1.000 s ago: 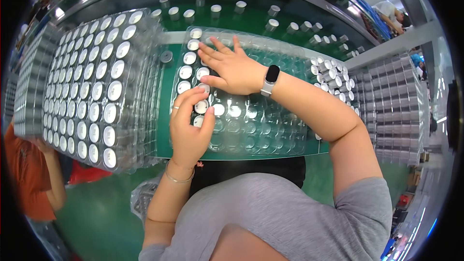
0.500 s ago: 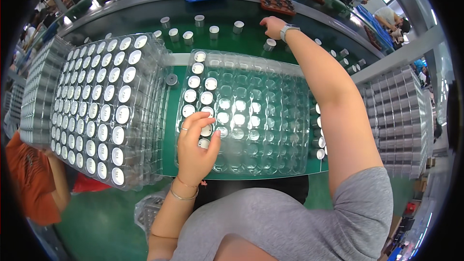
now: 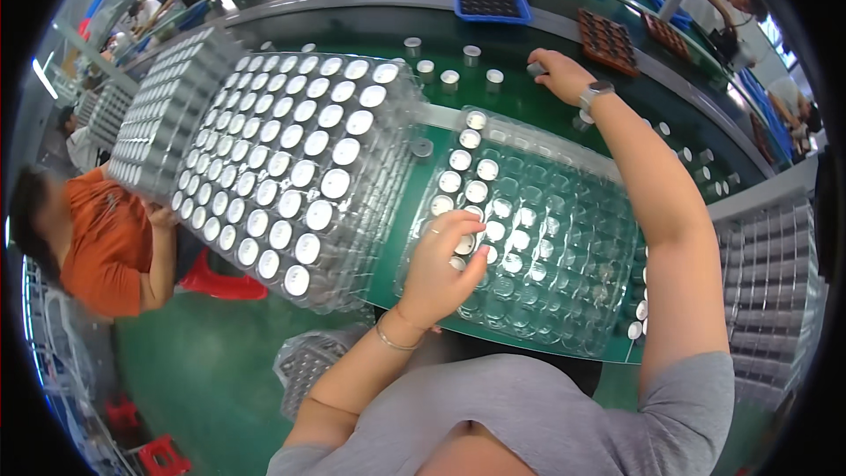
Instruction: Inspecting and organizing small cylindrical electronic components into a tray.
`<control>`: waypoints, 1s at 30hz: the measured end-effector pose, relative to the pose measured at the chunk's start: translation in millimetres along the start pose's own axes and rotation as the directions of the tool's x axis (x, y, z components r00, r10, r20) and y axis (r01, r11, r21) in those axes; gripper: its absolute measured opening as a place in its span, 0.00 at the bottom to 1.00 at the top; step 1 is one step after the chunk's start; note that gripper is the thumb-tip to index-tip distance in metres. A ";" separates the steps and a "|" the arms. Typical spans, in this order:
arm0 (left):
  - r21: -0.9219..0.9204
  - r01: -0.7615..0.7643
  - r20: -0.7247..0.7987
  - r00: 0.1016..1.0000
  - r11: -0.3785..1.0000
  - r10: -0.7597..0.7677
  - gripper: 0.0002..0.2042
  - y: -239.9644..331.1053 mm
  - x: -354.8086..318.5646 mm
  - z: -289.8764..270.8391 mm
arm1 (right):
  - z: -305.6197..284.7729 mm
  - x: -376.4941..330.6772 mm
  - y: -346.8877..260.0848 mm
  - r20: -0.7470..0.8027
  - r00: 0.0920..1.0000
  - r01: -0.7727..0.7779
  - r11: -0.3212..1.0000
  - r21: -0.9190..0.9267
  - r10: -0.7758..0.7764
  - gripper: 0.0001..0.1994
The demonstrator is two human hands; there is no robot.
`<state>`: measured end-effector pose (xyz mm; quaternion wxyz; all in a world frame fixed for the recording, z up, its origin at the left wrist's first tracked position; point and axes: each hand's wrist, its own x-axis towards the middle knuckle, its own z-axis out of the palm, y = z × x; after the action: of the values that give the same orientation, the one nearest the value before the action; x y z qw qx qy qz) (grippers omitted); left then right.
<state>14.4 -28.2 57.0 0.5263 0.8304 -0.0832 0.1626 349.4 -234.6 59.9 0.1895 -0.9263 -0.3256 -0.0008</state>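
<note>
My right hand (image 3: 564, 79) is stretched out over the dark green conveyor at the back. Its thumb and fingers are closed on a small metal cylinder (image 3: 536, 69), seen mostly from its dull grey side. Over the left part of a clear plastic tray (image 3: 582, 273) is my left hand (image 3: 441, 269), its thumb and fingers apart, just beside the white-topped cylinders (image 3: 476, 191) seated in the left columns. It may touch some of them; I cannot tell. The pockets further right look see-through, with bright glints in several. More white-topped cylinders (image 3: 449, 79) stand on the belt.
Stacked trays full of white-topped cylinders (image 3: 304, 172) rise at the left, and another tray stack (image 3: 767, 300) at the right. Beyond the conveyor lie a blue tray (image 3: 489, 0) and a brown tray (image 3: 608, 42). A person in orange (image 3: 115, 247) sits at the left.
The view has swung left, so things appear further right. My right hand has closed on a cylinder at the belt. My left hand stays over the tray's left columns.
</note>
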 end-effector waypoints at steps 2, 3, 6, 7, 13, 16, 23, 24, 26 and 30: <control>0.003 -0.013 -0.022 1.000 1.000 0.013 0.12 -0.4 -0.4 2.2 | -15.9 -12.3 -23.2 -0.073 0.997 -0.033 0.994 0.108 0.041 0.17; -0.011 -0.023 -0.033 0.999 1.000 0.022 0.12 -0.7 -1.0 3.4 | -23.7 -21.7 -34.5 -0.129 0.986 -0.075 0.974 0.212 0.104 0.17; -0.015 -0.027 -0.059 0.998 1.000 0.026 0.13 0.4 -2.1 0.4 | -47.0 -61.2 -87.7 -0.058 0.976 -0.119 0.740 0.662 0.210 0.16; -0.014 -0.028 -0.072 0.997 1.000 0.027 0.14 -0.8 -2.3 0.2 | -49.7 -76.1 -102.7 -0.062 0.977 -0.111 0.740 0.663 0.202 0.16; -0.287 0.065 -0.067 0.994 0.956 -0.088 0.23 -0.4 -1.4 3.5 | -41.3 -171.6 -166.3 0.238 0.968 -0.234 -0.056 0.970 0.075 0.21; -0.257 0.042 0.077 0.997 0.966 -0.023 0.24 17.0 1.6 4.0 | -22.5 -207.6 -174.5 0.395 0.918 -0.390 -0.096 0.916 0.043 0.20; -0.642 0.363 0.372 0.918 0.675 -0.139 0.20 19.6 -14.9 30.5 | -7.0 -253.9 -190.7 0.372 0.926 -0.375 0.249 0.893 0.060 0.13; -0.648 0.399 0.404 0.902 0.649 -0.151 0.18 19.3 -14.3 31.9 | -4.0 -257.9 -188.8 0.362 0.928 -0.372 0.263 0.890 0.085 0.15; -0.653 0.429 0.418 0.891 0.624 -0.175 0.18 23.0 -15.8 34.9 | -3.3 -263.8 -187.5 0.359 0.925 -0.379 0.282 0.881 0.122 0.17; -0.620 0.420 0.384 0.899 0.663 -0.211 0.15 25.0 -19.1 44.0 | -0.6 -271.1 -185.5 0.302 0.939 -0.342 0.383 0.858 0.163 0.16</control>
<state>-3.2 -79.3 54.1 0.7994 0.5900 -0.0643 -0.0938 23.9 -265.4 91.6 0.6242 -0.7150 -0.1446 0.2797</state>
